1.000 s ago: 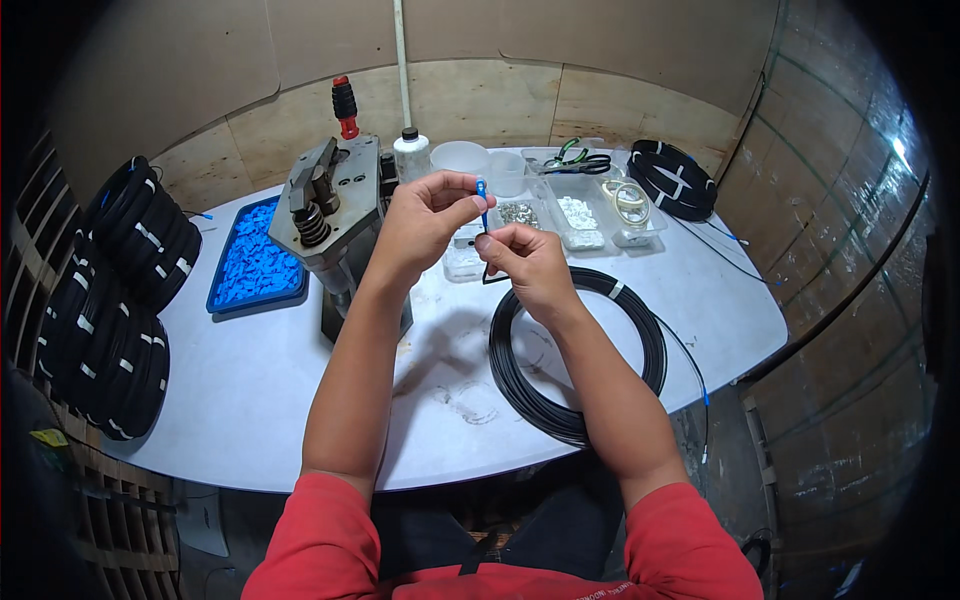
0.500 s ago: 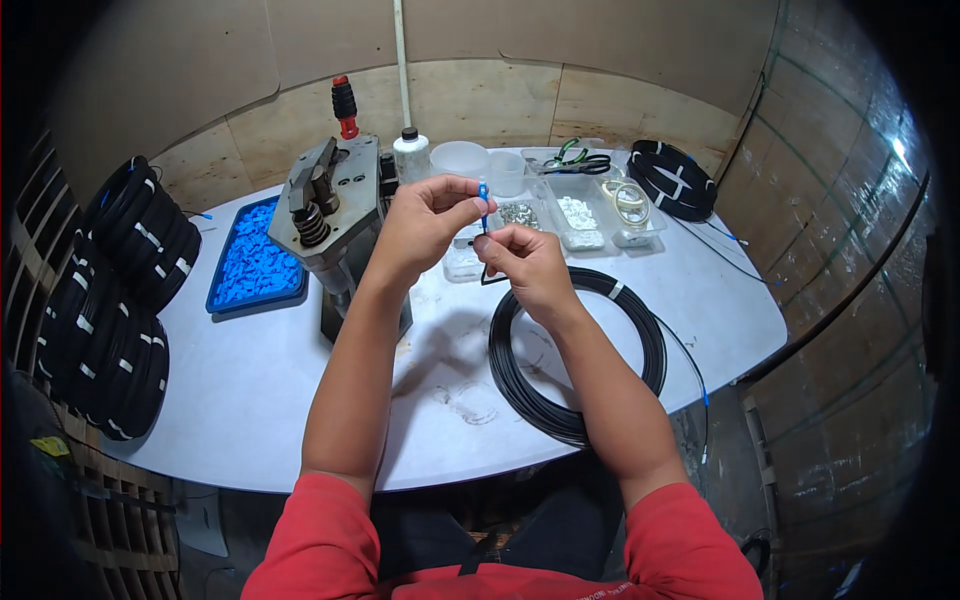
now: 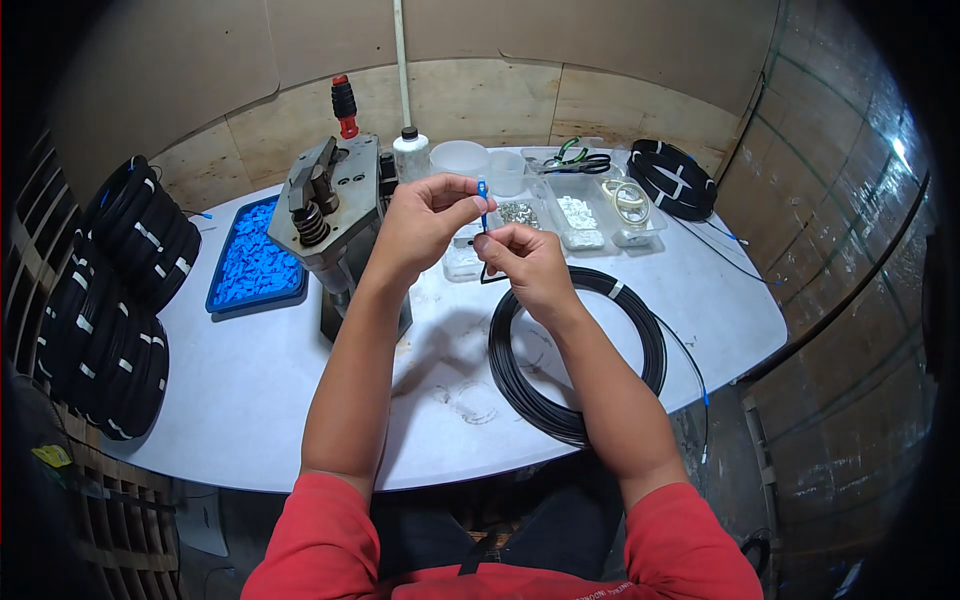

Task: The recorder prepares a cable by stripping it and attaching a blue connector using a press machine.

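Between the fingertips of my left hand (image 3: pixel 428 222) is a small blue cable connector (image 3: pixel 483 190), upright, with a pale tip at its upper end. Just below, my right hand (image 3: pixel 532 268) pinches the black cable (image 3: pixel 489 279) that runs down from the connector; a short bend of it shows under my fingers. Both hands are raised above the table, close together. A coil of black cable (image 3: pixel 655 355) lies under my right forearm, partly hidden by it. From the coil, a loose end with a blue piece hangs over the table's right edge.
A metal press (image 3: pixel 345 215) with a red-topped handle stands left of my hands, beside a tray of blue parts (image 3: pixel 255 255). Clear bins of small parts (image 3: pixel 580 220), a white bottle (image 3: pixel 410 158) and scissors (image 3: pixel 585 163) are behind. More cable coils (image 3: pixel 105 345) stack at left.
My hands hold almost the same pose. The connector has tilted very slightly at my left fingertips; nothing was let go.
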{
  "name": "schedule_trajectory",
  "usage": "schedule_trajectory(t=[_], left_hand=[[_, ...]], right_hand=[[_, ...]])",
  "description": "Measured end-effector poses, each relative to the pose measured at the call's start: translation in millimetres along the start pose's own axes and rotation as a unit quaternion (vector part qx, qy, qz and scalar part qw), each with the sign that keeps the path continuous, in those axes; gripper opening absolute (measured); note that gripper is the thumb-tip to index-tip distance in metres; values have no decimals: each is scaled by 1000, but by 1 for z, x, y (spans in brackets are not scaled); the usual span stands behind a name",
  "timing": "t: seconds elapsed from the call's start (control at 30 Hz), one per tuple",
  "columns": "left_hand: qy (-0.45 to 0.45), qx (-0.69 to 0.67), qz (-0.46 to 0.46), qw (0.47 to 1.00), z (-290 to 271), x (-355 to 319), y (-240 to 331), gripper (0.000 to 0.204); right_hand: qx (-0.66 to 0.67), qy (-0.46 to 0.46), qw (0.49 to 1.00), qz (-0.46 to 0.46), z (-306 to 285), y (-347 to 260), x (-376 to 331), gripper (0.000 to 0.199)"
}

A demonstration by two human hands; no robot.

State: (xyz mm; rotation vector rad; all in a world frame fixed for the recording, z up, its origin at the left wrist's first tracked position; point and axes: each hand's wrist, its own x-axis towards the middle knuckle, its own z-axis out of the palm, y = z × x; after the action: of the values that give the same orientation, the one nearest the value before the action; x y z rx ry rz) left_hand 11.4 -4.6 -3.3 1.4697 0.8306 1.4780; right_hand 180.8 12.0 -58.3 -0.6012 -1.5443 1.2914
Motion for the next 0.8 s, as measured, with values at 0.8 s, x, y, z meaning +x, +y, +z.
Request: schedule_trajectory(t=[0.8], left_hand=[[-12,34,-24,999,0,0,2,19]], right_hand=[[-6,8,1000,-18,0,4,1,16]])
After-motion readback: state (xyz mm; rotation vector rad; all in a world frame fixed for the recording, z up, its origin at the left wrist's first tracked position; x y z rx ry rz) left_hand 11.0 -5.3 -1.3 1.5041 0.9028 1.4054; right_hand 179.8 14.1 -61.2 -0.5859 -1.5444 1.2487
